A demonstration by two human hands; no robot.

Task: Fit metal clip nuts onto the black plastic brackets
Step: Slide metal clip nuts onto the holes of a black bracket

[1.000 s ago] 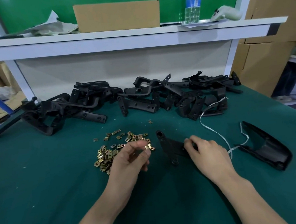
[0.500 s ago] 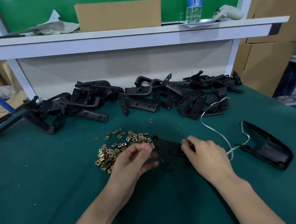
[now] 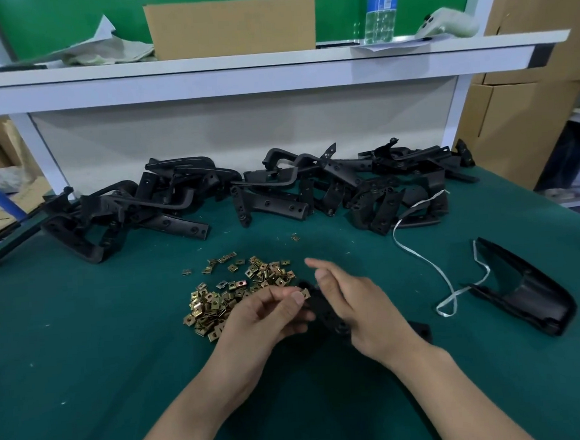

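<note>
- Your green felt-covered desk (image 3: 84, 337) sits under a white shelf (image 3: 237, 75) that carries a brown cardboard box (image 3: 230, 26).
- A tangled pile of black plastic brackets (image 3: 267, 204) runs along the back of the desk. A loose heap of brass-coloured clip nuts (image 3: 225, 300) lies just left of your hands.
- Your left hand (image 3: 264, 319) pinches one small brass-coloured metal clip nut (image 3: 306, 293) between thumb and forefinger. The other fingers (image 3: 282, 327) curl loosely beneath.
- Your right hand (image 3: 363, 307) holds a single long black plastic bracket (image 3: 328, 315), with the thumb laid on its far-left end. The forefinger sticks out straight and free. The remaining fingers are hidden under the palm, so how they wrap cannot be seen.
- The bracket's long axis runs from that end, beside the nut, back and right under your right palm. Its other end shows beyond your wrist.
- The nut is just left of the bracket's end, nearly touching it. I cannot tell which way its open side faces.
- The left hand carries the nut, so it looks to be the one to slide it rightward along that axis while the right hand braces.
- The likely risk is a skewed nut that jams on the edge.
</note>
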